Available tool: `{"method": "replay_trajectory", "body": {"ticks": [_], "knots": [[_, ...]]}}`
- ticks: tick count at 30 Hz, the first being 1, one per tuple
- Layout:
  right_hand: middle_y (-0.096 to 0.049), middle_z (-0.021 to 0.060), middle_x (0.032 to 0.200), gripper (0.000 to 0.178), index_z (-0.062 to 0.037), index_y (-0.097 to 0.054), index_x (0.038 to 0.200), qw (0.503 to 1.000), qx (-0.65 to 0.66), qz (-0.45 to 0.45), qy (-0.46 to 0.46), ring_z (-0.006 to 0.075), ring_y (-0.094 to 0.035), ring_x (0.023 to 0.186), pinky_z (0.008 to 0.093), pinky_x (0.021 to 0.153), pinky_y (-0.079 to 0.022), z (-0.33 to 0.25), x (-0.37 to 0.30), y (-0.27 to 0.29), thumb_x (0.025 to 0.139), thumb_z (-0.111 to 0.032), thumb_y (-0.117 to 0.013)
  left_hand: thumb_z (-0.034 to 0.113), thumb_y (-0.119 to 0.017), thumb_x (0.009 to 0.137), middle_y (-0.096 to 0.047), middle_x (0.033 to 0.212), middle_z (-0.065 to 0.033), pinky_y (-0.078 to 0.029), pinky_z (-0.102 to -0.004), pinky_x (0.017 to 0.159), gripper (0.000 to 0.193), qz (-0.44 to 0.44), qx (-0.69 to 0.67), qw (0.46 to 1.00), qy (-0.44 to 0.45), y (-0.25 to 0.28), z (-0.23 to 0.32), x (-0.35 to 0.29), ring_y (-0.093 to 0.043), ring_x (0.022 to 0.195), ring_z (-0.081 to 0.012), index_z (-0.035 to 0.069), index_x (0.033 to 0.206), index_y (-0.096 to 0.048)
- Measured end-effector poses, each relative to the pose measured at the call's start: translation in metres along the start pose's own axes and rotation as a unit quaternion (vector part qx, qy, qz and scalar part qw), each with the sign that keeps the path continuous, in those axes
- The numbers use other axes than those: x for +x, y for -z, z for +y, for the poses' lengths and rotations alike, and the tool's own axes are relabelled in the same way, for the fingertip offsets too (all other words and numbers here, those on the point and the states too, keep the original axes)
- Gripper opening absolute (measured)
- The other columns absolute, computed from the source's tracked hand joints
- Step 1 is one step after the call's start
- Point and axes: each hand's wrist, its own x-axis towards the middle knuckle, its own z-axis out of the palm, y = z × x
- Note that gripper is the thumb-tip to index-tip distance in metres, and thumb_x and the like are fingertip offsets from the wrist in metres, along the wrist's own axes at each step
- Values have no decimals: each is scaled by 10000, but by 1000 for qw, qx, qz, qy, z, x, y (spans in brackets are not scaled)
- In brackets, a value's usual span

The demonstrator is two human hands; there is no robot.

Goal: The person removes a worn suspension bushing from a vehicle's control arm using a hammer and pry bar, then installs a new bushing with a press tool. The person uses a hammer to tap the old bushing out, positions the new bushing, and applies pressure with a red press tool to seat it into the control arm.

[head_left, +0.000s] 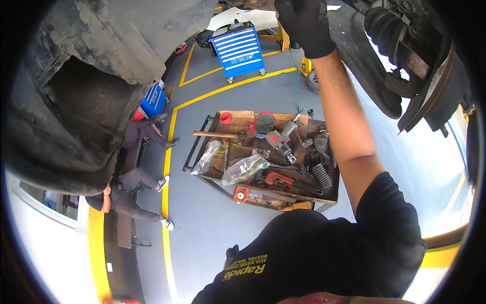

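Note:
My right hand [306,28], in a black glove, is raised at the top edge among the underbody parts of a lifted car. Its fingers look curled, but their tips and whatever they grip are cut off or hidden. Right of it hang a black ribbed boot [385,28] and a brake disc [433,88] seen nearly edge-on. To the left spreads a dirty dark wheel-arch liner [126,38] with a large opening. My left hand is out of view.
Below stands a tool cart [258,186] holding an impact wrench [281,144], a hammer [217,135], plastic bags [245,168] and a coil spring [321,176]. A blue tool cabinet [238,49] stands beyond, near a hose [293,81]. People [134,195] sit on a bench at left.

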Motion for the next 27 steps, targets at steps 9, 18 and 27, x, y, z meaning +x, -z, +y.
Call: {"method": "replay_trajectory", "body": {"ticks": [9,18,27], "knots": [[-705,181,1011,211,-51,-678,1118,991,-37,-74,102,396,-701,918,479,792,-565,-14,17,-8,936,-142,-734,209,-661,959,-735,832,-136,-582,-469,777,207,30,281,929,-239,-42,11,-27,-721,840,-319,112,793,-737],[-681,158,916,210,-57,-673,1038,988,-80,-66,110,370,-688,866,476,742,-548,-25,18,-12,916,-197,-771,214,-748,956,-729,1127,-194,-576,-413,857,425,302,-268,579,-709,308,536,-102,-724,1001,-322,-8,1298,-630],[-751,98,960,293,-97,-704,1086,974,-206,-92,28,288,-754,879,387,766,-600,-33,16,-13,878,-256,-837,166,-738,893,-718,1126,-145,-561,-439,895,326,553,-247,330,-724,421,701,-232,-696,1065,-356,76,1192,-646]]}}
